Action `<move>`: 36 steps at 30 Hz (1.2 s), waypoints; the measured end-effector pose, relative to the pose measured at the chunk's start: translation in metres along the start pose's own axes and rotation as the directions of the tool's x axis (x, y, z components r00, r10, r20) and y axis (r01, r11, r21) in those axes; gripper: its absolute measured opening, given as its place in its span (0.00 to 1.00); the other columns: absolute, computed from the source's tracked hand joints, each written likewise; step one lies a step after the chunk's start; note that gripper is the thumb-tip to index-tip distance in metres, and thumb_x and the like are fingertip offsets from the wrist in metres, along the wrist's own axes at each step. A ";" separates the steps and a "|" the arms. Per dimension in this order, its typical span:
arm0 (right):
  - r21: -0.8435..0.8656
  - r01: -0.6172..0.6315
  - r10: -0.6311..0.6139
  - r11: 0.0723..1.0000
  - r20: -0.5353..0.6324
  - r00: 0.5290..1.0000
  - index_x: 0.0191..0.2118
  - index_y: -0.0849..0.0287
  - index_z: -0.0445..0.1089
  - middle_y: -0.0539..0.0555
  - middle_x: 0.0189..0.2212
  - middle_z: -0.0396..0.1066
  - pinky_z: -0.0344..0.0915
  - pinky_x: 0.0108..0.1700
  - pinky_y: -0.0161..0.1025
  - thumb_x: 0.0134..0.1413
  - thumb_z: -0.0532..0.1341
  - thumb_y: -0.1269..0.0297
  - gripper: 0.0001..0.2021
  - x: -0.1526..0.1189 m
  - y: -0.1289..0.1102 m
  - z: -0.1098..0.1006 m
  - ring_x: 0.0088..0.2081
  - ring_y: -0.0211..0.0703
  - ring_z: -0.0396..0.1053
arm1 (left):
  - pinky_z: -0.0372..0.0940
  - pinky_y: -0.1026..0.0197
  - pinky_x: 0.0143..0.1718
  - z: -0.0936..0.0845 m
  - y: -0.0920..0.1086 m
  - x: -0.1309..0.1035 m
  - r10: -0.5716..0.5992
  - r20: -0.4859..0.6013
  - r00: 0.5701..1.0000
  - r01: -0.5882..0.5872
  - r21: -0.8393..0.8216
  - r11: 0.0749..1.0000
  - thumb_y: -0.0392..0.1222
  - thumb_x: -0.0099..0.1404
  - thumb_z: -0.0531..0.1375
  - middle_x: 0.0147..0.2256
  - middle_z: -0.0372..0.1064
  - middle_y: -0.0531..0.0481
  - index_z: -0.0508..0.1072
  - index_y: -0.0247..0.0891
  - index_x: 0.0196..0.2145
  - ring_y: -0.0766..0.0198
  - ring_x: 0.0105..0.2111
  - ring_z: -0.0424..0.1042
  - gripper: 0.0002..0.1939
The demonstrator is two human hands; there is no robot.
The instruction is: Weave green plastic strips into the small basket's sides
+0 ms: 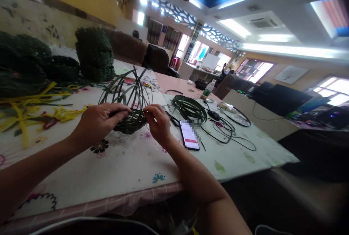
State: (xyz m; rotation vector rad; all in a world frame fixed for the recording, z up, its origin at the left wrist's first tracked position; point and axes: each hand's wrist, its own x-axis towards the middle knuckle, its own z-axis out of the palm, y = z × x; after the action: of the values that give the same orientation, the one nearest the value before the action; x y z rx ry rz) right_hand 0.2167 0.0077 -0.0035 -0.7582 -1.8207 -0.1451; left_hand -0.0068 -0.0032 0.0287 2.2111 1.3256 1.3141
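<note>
A partly woven dark green basket [131, 123] sits on the flowered tablecloth in front of me, its long uprights bending upward and crossing at the top. On its near left rim, the fingers of my left hand [99, 120] are pinched together. My right hand [159, 121] grips the rim on the right side, thumb and fingertips closed on the weave. Between the two hands a band of close weaving shows. The exact strip under each fingertip is too small to make out.
Stacked green baskets [94, 51] stand at the back left, with yellow strips [62, 113] before them. To the right lie a coil of green strip [189, 108], a phone [189, 137] and loose black cable [222, 129]. A plastic bottle [208, 89] stands farther back.
</note>
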 end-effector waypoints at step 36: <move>0.653 -0.482 0.415 0.584 0.270 0.869 0.43 0.52 0.58 0.46 0.31 0.73 0.69 0.24 0.31 0.66 0.61 0.57 0.10 -0.014 0.008 0.028 0.26 0.35 0.74 | 0.67 0.60 0.34 0.015 -0.017 0.003 -0.026 0.111 0.993 0.038 -0.108 0.993 0.53 0.65 0.61 0.30 0.78 0.50 0.78 0.40 0.34 0.62 0.30 0.74 0.14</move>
State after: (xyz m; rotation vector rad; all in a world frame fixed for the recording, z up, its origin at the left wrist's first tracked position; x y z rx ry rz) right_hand 0.2008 0.0202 -0.0290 -0.6340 -1.5121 0.9082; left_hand -0.0043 0.0117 0.0122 2.1461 1.2137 1.2055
